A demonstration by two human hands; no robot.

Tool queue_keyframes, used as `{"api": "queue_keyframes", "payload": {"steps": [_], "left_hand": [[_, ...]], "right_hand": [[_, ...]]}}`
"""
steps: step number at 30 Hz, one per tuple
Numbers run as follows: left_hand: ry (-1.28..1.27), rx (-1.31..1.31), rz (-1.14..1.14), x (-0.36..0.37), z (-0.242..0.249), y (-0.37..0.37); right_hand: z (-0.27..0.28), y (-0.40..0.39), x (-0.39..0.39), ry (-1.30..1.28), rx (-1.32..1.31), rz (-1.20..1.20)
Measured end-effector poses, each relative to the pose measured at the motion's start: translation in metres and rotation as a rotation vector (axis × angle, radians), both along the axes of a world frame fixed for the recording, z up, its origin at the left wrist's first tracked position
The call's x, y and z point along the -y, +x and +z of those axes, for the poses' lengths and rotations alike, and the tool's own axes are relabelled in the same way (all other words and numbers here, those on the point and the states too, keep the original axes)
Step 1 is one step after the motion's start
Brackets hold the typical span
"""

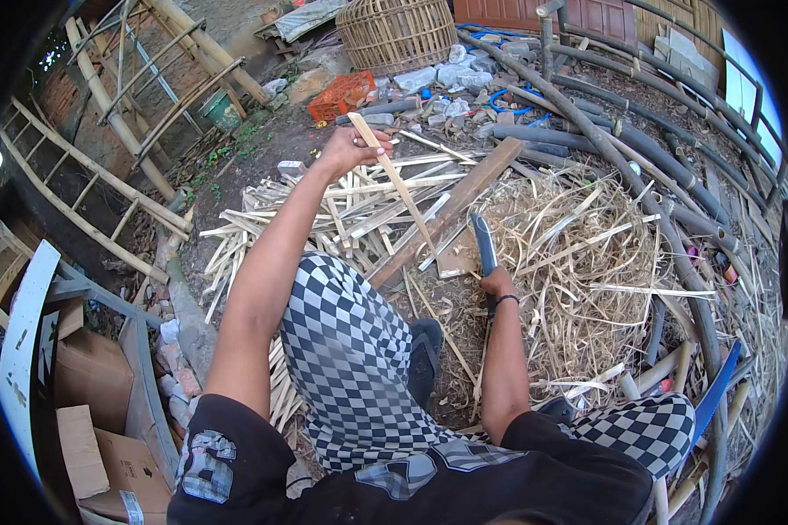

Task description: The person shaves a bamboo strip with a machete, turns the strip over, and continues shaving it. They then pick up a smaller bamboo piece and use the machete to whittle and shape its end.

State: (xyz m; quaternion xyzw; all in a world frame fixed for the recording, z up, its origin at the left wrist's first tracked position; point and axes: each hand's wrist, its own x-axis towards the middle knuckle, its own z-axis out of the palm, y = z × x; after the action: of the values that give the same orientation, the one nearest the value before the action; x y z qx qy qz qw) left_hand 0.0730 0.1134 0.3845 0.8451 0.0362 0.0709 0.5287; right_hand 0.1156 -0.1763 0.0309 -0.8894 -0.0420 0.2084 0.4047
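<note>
My left hand [353,150] is raised over a pile of split bamboo strips, its fingers closed round the upper part of a pale bamboo strip [397,181]. The strip slants down to the right, its lower end near a brown wooden plank [451,210]. In my right hand [497,285] is the handle of a broad-bladed knife [483,242], the blade pointing up and away from me. A small flat board [460,255] lies just left of the blade. Loose strips [359,206] lie beyond my checkered knee.
A heap of curly bamboo shavings [587,289] spreads on the right, bordered by long dark poles [674,236]. Bamboo ladders [87,175] and cardboard boxes [105,394] stand left. Behind are an orange crate [341,94], a woven basket [396,35] and rubble. A blue saw blade [716,391] is at lower right.
</note>
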Motion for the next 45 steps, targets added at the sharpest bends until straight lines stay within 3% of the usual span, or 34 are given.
{"api": "queue_keyframes", "payload": {"steps": [3,10,13,15,20,22,23,24,26,27,32,34,38,42,45], "left_hand": [[0.055,-0.016,0.008,0.007,0.0,0.0],[-0.035,0.089,0.046,-0.002,0.0,0.007],[-0.132,0.153,0.073,0.001,0.008,0.006],[-0.239,0.199,0.111,0.001,0.013,0.005],[-0.314,0.23,0.135,-0.008,0.023,0.009],[-0.343,0.226,0.103,-0.005,0.028,0.006],[-0.263,0.225,0.156,-0.001,0.029,0.006],[-0.265,0.226,0.156,0.001,0.03,0.005],[-0.112,0.181,0.12,0.004,0.032,0.005],[-0.111,0.18,0.117,0.007,0.034,0.004],[0.072,0.106,-0.097,0.024,0.039,0.004],[0.117,0.096,-0.096,0.043,0.048,-0.005],[0.376,0.067,-0.125,0.068,0.064,-0.016],[0.551,0.231,-0.071,0.082,0.065,-0.021],[0.797,0.395,-0.086,0.099,0.073,-0.035]], "right_hand": [[0.001,0.0,-0.002,-0.033,-0.022,0.06],[0.025,-0.006,-0.005,-0.084,0.109,-0.243],[0.037,0.001,0.003,-0.008,0.073,-0.212],[0.044,-0.001,0.009,0.176,0.203,-0.29],[0.066,0.013,0.011,0.302,0.298,-0.379],[0.079,0.02,0.009,0.513,0.396,-0.547],[0.085,0.024,0.008,0.665,0.325,-0.565],[0.092,0.024,0.011,0.664,0.327,-0.564],[0.114,0.021,0.023,1.773,-0.367,-0.376],[0.142,0.009,0.023,1.974,-0.452,-0.399],[0.195,-0.014,0.022,2.064,-0.449,-0.375],[0.208,-0.023,0.028,1.886,-0.248,-0.056],[0.273,-0.061,0.032,1.369,0.255,-0.135],[0.304,-0.086,0.04,1.405,0.336,0.062],[0.315,-0.099,0.039,1.445,0.322,0.08]]}}
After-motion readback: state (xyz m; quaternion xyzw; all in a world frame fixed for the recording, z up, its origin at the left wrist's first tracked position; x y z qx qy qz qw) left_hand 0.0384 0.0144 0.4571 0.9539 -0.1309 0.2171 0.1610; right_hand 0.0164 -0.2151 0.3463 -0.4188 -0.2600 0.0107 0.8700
